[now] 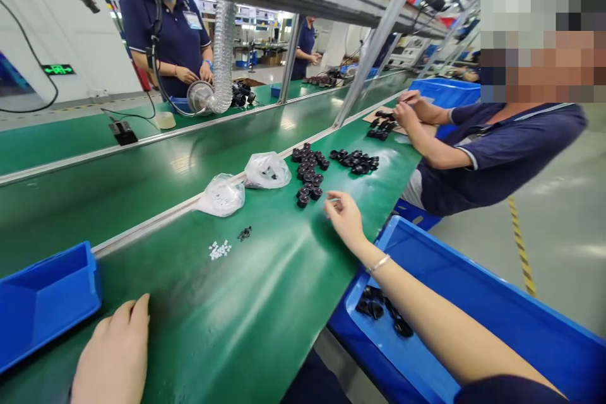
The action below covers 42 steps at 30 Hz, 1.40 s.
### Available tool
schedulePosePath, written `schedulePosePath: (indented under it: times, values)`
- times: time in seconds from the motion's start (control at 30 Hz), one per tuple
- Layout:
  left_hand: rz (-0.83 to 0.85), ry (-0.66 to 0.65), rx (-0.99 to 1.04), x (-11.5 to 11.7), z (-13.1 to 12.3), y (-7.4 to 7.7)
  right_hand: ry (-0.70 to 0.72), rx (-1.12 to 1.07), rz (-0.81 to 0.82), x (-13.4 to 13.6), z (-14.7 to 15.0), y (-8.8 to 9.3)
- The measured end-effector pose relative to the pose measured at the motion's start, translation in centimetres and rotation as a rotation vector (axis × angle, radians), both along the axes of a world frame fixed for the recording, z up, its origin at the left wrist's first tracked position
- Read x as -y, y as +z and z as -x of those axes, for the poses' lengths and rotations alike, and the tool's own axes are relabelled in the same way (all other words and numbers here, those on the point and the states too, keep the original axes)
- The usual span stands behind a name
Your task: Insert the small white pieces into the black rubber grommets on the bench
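Observation:
My left hand [113, 353] rests on the green table at the lower left, beside a blue bin [52, 309]. Its fingers lie extended; what is under the palm is hidden. My right hand [346, 219], with a bracelet at the wrist, hovers over the table's right side, fingers loosely bent and apart, nothing visible in them. Just beyond it stands a cluster of round black parts [308, 173], not touched by the hand. Behind those lies a heap of black parts [357, 161]. Small white pieces [220, 250] and tiny black pieces [245, 233] are spread mid-table.
Two clear plastic bags [221, 196] [267, 170] sit by the table's divider rail. A large blue tub [426, 252] with black parts [383, 309] stands below the right edge. A co-worker [497, 151] handles parts at the right; others stand across the line. A metal post [379, 44] rises ahead.

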<state>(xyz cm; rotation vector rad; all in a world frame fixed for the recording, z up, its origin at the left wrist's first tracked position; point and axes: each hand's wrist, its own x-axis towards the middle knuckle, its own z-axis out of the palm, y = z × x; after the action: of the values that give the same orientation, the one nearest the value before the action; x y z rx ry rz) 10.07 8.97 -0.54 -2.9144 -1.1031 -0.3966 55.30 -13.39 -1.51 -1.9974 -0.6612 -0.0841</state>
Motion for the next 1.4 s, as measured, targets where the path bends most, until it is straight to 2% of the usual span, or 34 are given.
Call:
schedulePosePath:
  times: [0.03, 0.1, 0.17, 0.2, 0.27, 0.4, 0.47, 0.5, 0.57, 0.7, 0.8, 0.93, 1.03, 1.2, 1.4]
  values:
    - [-0.006, -0.036, -0.049, 0.5, -0.7, 0.5, 0.122, 0.001, 0.013, -0.6, 1.8, 0.0]
    - [0.019, -0.088, -0.01, 1.6, -2.2, 1.2, 0.386, 0.011, 0.065, -2.3, 5.4, 0.1]
    - [0.138, -0.119, 0.161, 2.8, -3.3, 1.3, 0.608, 0.067, 0.132, -4.4, 8.2, 0.3]
    - [0.244, -0.135, 0.248, 3.6, -3.7, 1.2, 0.67, 0.097, 0.157, -5.5, 9.1, 0.4]
    - [0.543, -0.135, 0.393, 5.0, -4.3, 1.1, 0.715, 0.144, 0.181, -7.6, 10.4, 0.5]
    - [1.306, -0.022, 0.6, 7.0, -5.2, 1.2, 0.786, 0.19, 0.195, -10.5, 12.1, 0.6]
    - [1.55, 0.029, 0.648, 7.3, -5.6, 1.4, 0.83, 0.219, 0.209, -11.3, 13.1, 0.7]
    - [1.61, 0.044, 0.655, 7.3, -5.8, 1.6, 0.843, 0.235, 0.218, -11.5, 13.5, 0.7]
    - [1.64, 0.04, 0.653, 7.3, -6.0, 1.6, 0.853, 0.269, 0.239, -11.8, 14.2, 0.6]
    - [1.59, -0.025, 0.678, 7.3, -6.0, 1.1, 0.847, 0.348, 0.278, -12.1, 14.7, 0.1]
    - [1.583, -0.008, 0.674, 7.3, -5.9, 0.8, 0.842, 0.419, 0.3, -12.2, 14.7, -0.6]
    - [1.67, 0.034, 0.604, 7.2, -6.0, 1.5, 0.841, 0.491, 0.314, -12.2, 14.8, -1.0]
    - [1.716, 0.086, 0.638, 7.2, -6.0, 2.1, 0.86, 0.504, 0.301, -11.5, 14.7, -0.6]
    - [1.7, 0.09, 0.818, 7.3, -6.1, 1.4, 1.046, 0.424, 0.33, -9.0, 13.9, 0.6]
    - [1.69, -0.004, 0.796, 7.0, -6.0, 0.4, 1.009, 0.442, 0.34, -7.9, 14.1, 0.5]
